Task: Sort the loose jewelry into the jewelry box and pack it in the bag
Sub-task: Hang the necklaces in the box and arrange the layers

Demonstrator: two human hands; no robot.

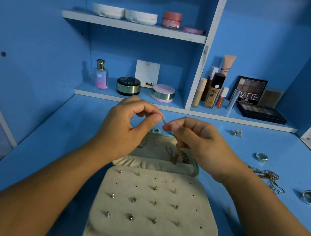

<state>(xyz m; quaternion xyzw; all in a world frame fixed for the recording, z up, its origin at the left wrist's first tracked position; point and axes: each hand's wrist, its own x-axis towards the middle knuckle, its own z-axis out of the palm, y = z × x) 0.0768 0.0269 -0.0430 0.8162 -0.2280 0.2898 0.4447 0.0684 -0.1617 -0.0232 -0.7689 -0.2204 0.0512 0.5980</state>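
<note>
My left hand and right hand pinch a thin chain taut between them, steadying its clasp above the jewelry box.

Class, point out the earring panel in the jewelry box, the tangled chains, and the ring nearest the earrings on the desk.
earring panel [157, 206]: head view, bare centre of the pad.
tangled chains [266, 174]: head view, middle of the pile.
ring [262, 157]: head view, its band.
</note>
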